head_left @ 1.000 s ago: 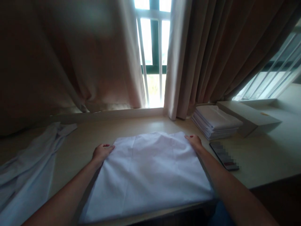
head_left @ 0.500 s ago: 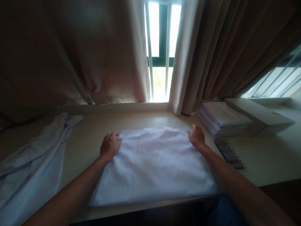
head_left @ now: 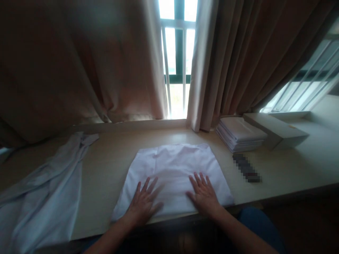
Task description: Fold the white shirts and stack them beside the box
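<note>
A white cloth (head_left: 174, 162), folded into a wide flat shape, lies on the pale wooden desk (head_left: 103, 165) in front of me, close to the front edge. Over its near left part is my left hand (head_left: 145, 203), fingers spread and palm down, slightly blurred. My right hand (head_left: 202, 192) lies flat on the near right part, its fingers also apart. Neither hand grips anything. Under the palms the fabric is hidden.
To the left, a loose crumpled white cloth (head_left: 55, 190) hangs over the desk's front edge. A stack of folded white cloths (head_left: 241, 134) stands at the back right, beside a pale box (head_left: 278, 130). A pixelated dark object (head_left: 246, 167) lies before the stack. Curtains (head_left: 127, 70) hang behind.
Both hands have left the far corners of the folded cloth and come back toward me, now spread flat over its near part. The view has shifted slightly.
</note>
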The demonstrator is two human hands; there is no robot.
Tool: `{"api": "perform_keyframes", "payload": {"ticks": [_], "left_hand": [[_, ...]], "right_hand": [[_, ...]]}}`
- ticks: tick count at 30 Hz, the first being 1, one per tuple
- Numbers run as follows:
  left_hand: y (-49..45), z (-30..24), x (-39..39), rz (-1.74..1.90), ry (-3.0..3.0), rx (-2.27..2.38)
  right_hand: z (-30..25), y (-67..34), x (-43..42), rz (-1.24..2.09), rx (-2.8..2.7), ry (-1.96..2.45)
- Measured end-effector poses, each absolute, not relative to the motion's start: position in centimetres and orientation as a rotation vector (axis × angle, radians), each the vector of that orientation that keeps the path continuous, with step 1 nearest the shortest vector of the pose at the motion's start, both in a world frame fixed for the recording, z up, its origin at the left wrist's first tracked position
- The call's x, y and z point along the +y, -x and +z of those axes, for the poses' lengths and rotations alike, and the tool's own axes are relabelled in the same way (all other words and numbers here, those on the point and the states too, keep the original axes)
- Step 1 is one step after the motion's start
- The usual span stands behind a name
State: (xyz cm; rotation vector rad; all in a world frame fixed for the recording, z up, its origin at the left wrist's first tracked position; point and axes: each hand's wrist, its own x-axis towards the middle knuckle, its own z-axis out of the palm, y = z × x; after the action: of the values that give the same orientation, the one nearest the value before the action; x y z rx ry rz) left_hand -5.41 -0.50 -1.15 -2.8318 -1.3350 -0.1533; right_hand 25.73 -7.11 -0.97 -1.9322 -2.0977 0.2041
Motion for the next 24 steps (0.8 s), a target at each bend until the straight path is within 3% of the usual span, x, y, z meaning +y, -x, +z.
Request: {"api": "perform_keyframes", "payload": {"ticks": [6,16,24], "left_hand": [[4.2,-1.1,-0.7,-0.159,2.855,-1.409],[2.9,-0.8,-0.2,-0.161,2.854,-1.472],[6.5,-2.0,-0.6,-0.304,2.320,-2.005]], "right_hand": [[-1.3,-34.5,-7.6,0.072,-1.883,2.254],[-1.4,-36.8,-5.3,0.047,-1.915,2.229],[-2.4,-37.0,-5.2,0.014,-1.898,2.242]]}}
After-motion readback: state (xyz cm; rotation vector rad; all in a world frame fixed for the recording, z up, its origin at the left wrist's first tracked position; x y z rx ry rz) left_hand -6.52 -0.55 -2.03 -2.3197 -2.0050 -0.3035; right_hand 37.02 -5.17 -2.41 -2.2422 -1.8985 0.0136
